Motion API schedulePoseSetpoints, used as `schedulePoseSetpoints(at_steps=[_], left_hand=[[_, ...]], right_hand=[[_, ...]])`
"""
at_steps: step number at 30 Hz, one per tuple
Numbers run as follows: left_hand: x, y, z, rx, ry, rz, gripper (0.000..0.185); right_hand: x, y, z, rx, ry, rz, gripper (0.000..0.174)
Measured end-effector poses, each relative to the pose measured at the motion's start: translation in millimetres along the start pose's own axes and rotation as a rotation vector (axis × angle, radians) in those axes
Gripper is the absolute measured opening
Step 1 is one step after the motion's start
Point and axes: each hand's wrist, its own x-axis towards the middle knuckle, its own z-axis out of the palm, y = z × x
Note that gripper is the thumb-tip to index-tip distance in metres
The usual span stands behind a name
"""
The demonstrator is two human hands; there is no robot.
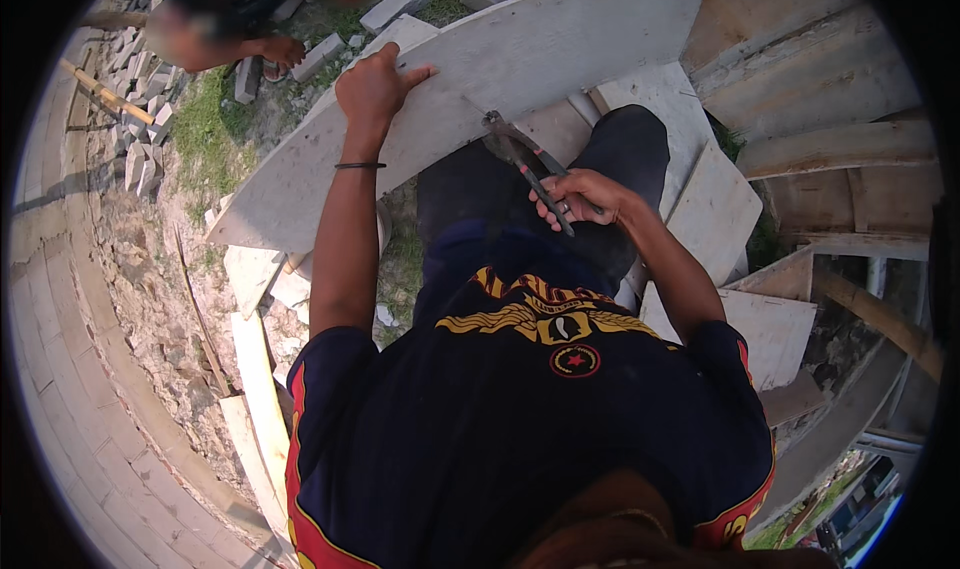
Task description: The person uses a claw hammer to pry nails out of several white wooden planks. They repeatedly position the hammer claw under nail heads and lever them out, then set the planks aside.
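Note:
My left hand (375, 85) grips the upper edge of a large pale board (555, 44), with the thumb lying over its near face. The board is tilted and stretches across in front of my knees. In my right hand (581, 198) is a pair of long-handled pincers (529, 168), dark metal with red marks on the handles. Their handles are spread a little. The jaws are at the board's lower part, where a thin nail or wire seems to stick out; whether they grip it I cannot tell.
Another person (232, 14) crouches at the upper left beside scattered grey blocks (319, 57). Loose boards (716, 209) lie to my right, near curved panels (810, 81). A block wall (82, 374) runs along the left, with a bamboo pole (109, 95) near it.

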Motion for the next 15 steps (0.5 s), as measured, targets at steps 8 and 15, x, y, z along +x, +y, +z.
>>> schedulePoseSetpoints(at_steps=[8, 15], left_hand=[[5, 3, 8, -0.049, 0.014, 0.048, 0.065], [35, -21, 33, -0.042, -0.025, -0.077, 0.064]], right_hand=[[-27, -21, 29, -1.013, 0.429, -0.078, 0.032], [-158, 31, -3, -0.096, -0.047, 0.218, 0.039]])
